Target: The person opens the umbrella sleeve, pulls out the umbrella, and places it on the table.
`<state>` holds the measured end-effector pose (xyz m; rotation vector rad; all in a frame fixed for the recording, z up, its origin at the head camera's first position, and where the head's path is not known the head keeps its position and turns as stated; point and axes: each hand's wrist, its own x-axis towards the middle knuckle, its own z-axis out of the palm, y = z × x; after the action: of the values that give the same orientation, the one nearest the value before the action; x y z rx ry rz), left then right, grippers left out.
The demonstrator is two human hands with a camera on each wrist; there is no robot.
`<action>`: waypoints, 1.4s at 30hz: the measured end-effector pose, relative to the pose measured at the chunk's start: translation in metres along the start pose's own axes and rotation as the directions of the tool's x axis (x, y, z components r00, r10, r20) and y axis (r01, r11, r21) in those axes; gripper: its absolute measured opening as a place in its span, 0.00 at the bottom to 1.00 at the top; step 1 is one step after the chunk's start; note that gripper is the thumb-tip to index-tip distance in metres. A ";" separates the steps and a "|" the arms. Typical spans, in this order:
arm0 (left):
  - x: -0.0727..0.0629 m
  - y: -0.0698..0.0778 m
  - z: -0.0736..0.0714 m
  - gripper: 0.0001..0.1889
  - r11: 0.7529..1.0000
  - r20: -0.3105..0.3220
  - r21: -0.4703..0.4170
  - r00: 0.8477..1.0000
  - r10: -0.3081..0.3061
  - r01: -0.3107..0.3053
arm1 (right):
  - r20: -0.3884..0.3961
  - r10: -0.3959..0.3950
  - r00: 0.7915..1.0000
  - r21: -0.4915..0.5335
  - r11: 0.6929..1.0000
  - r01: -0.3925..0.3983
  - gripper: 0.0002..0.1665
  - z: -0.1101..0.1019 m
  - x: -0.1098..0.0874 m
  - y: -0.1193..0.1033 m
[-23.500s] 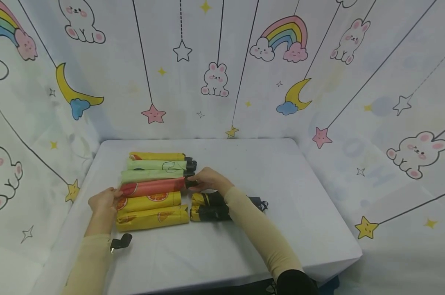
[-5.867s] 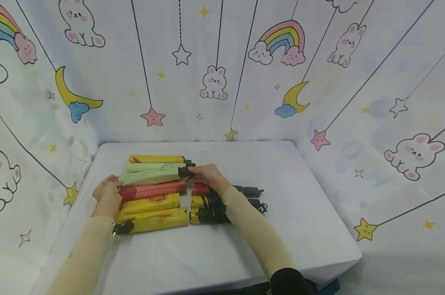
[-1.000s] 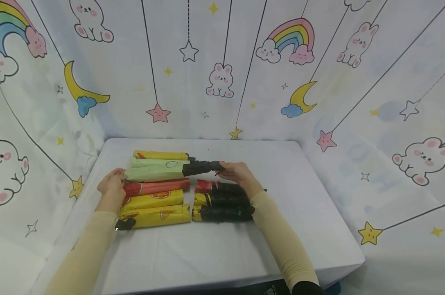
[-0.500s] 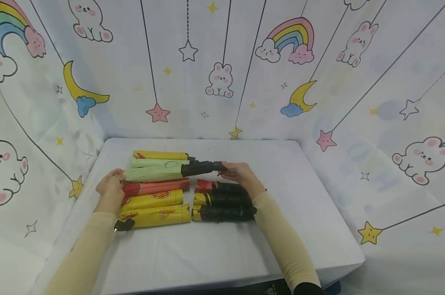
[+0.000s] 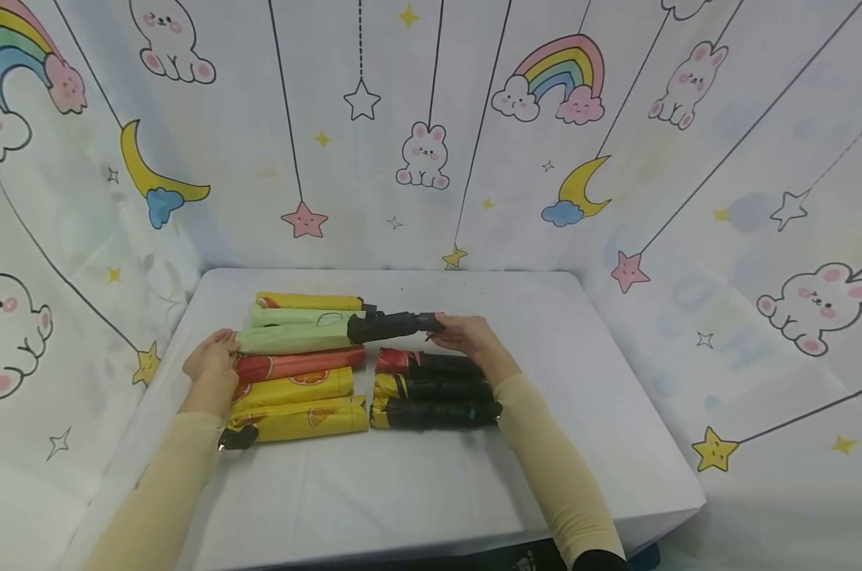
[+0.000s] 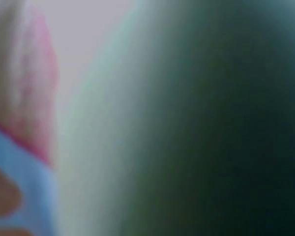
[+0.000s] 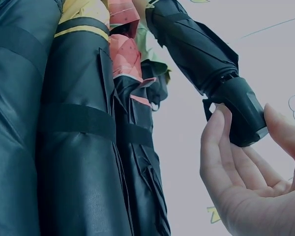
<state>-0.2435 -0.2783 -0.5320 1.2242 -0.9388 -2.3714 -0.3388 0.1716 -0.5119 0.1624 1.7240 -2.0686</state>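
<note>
My left hand (image 5: 212, 363) pinches the left end of a pale green sleeve (image 5: 295, 336). From the sleeve's right end sticks out a black folding umbrella (image 5: 388, 326), partly drawn out. My right hand (image 5: 471, 339) holds the umbrella's handle (image 7: 238, 113) between thumb and fingers. In front of the green sleeve lie a red sleeve (image 5: 304, 365) and two yellow orange-printed sleeves (image 5: 295, 388). To their right rest three bare black umbrellas (image 5: 434, 413), one with a red end and two with yellow ends. The left wrist view is a close blur and its hand's grip is hidden there.
Behind the held sleeve lie another pale green sleeve (image 5: 288, 316) and a yellow one (image 5: 309, 302), each with a black handle end showing. All lie on a white-covered table (image 5: 373, 492), with a printed cloth wall (image 5: 373, 174) behind and at both sides.
Earlier my hands were at the red sleeve, and its umbrella now lies at the right. Since then my right hand has drawn the umbrella out of the green sleeve, most recently slightly further right.
</note>
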 end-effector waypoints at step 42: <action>0.005 -0.001 -0.002 0.24 0.999 -0.010 -0.043 1.000 -0.001 0.000 | -0.022 -0.019 1.000 0.030 0.999 0.020 0.14 -0.021 -0.013 -0.003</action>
<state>-0.2450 -0.2813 -0.5365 1.2190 -0.8806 -2.3711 -0.3324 0.1952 -0.5094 0.1791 1.7145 -2.1153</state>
